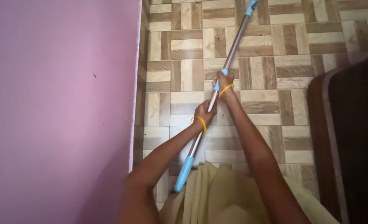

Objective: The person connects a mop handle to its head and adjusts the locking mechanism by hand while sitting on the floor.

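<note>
The person holds a long shiny metal pole with light blue plastic ends [217, 89] in both hands. It looks like the handle of a mop or a broom, but the working end runs out of the top of the picture, so which one it is cannot be told.

The right hand [224, 79] is the far hand. Its fingers are wrapped tight around the pole, just on a small blue plastic ring. The left hand [204, 112] is closed around the pole too, a little nearer to the body. The two hands are close but not touching. Each wrist has a thin yellow band on it.

Below the left hand, the pole goes on down to its blue end cap, which sits near the person's yellow-brown cloth skirt [217, 195]. Above the right hand, most of the pole stretches away, slanting up and to the right over the brown and cream wood-pattern tile floor [184, 74].

Two hands, one behind the other, probably help to steer such a long stick and push it along the floor. The slant lets the far end reach the ground well ahead.

To the left of the grip stands a pink painted wall [59, 103]. To the right, well apart from the hands, is a dark brown piece of furniture [354, 137].
</note>
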